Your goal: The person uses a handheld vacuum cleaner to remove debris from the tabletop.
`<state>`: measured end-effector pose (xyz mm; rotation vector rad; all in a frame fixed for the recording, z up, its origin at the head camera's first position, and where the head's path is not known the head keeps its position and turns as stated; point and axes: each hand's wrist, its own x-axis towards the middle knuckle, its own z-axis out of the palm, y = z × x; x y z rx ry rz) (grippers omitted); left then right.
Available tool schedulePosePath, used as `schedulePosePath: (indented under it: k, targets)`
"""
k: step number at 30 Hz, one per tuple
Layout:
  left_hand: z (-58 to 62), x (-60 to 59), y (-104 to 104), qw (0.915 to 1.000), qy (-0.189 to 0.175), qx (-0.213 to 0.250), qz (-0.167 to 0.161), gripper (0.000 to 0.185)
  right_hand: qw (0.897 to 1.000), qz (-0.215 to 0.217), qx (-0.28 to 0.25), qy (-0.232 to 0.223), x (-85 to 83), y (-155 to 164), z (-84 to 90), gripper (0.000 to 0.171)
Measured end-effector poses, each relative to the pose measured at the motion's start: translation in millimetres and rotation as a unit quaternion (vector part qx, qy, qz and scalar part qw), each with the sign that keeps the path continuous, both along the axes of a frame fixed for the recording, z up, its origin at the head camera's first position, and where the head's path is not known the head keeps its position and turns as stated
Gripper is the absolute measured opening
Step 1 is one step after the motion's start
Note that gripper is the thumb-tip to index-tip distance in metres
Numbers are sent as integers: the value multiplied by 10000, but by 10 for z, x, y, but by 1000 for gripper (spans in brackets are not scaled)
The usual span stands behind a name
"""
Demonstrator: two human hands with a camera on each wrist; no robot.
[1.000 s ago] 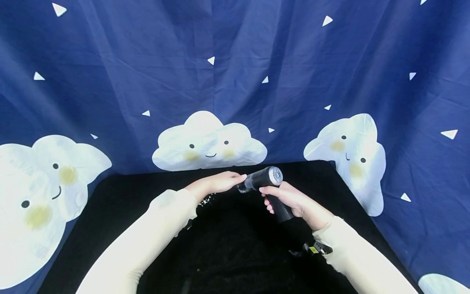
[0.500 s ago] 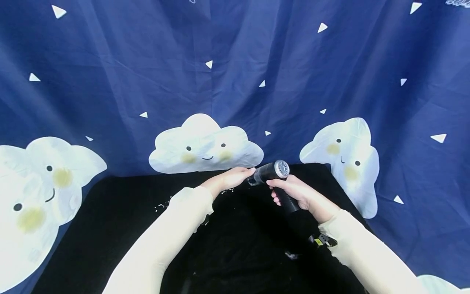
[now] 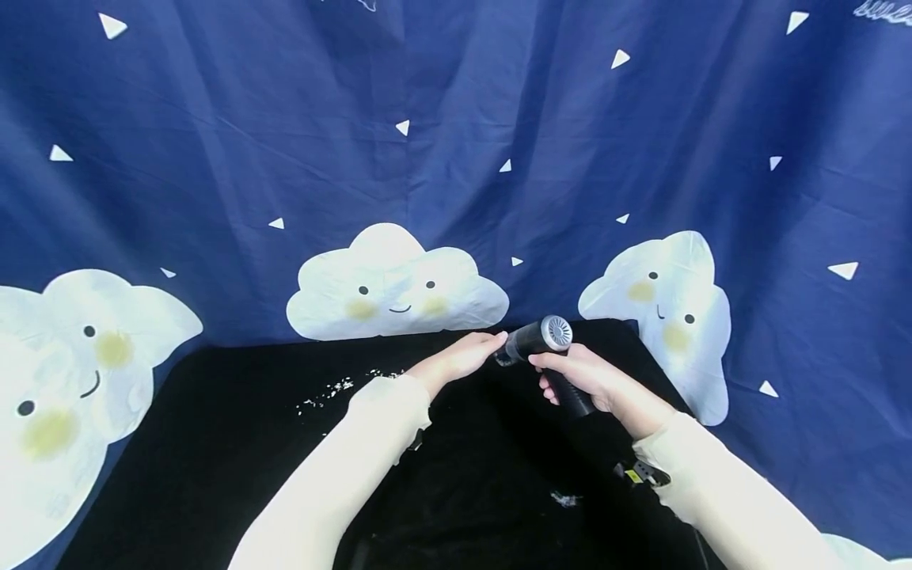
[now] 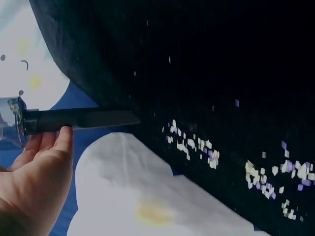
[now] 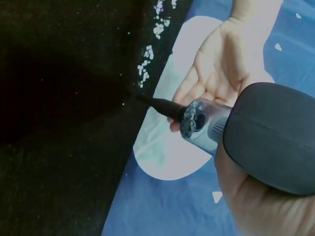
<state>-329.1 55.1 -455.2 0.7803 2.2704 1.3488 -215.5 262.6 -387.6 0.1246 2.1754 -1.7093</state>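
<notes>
my right hand (image 3: 591, 374) gripped the handle (image 3: 570, 394) of what looked like a handheld vacuum (image 3: 529, 340), fingers wrapped round it, since that side, i judge, had to carry and aim the weight. the vacuum sat between my two hands near the far edge of the black cloth (image 3: 456, 491), its round vent facing back at me and its front angled away. my left hand (image 4: 42, 179) held that front end, fingertips against the underside of the slim dark nozzle (image 4: 81, 118) and thumb by the clear chamber (image 5: 206, 130), probably because so long a snout would wander without a second hold. its tip lay just beside a scatter of pale flecks (image 4: 194, 146), some tinged purple; whether it touched the cloth i couldn't tell. my left forearm crossed low in front of those flecks, likely the price of reaching the nozzle from that side. a whitish patch (image 3: 566, 499) lay nearer me, well apart from both hands.
</notes>
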Motion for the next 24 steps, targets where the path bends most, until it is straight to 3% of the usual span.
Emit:
schedulePosePath:
  k: [9, 17, 24]
  targets:
    - [-83, 80, 179, 9995, 96, 241, 161, 51, 9994, -44, 317, 118, 86, 77, 32, 30]
    - [-116, 108, 183, 9979, -386, 486, 205, 48, 9995, -83, 269, 113, 93, 59, -42, 31]
    - [-95, 59, 134, 9946, -763, 698, 67, 45, 9999, -87, 35, 38, 87, 30, -58, 31]
